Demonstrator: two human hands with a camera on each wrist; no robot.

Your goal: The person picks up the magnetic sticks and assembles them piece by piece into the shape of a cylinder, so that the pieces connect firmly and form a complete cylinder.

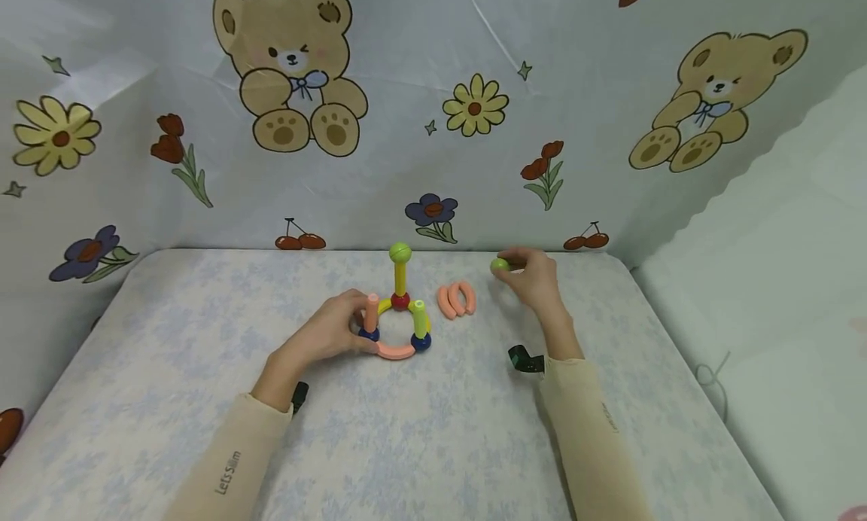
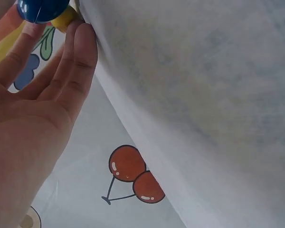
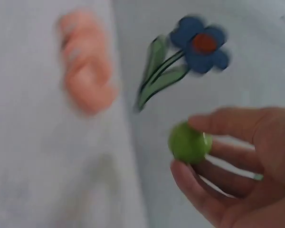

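Rightward, green ball (image 1: 497, 265) pinched, near table edge (image 1: 467, 253)

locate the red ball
In the head view, the red ball sits just left of centre, at the far side of the ring, under the upright yellow stick.

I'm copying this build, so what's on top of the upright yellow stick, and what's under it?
A green ball tops the yellow stick; a red ball is under it. The stick's end faces, and whatever lies directly beneath the red ball, are covered.
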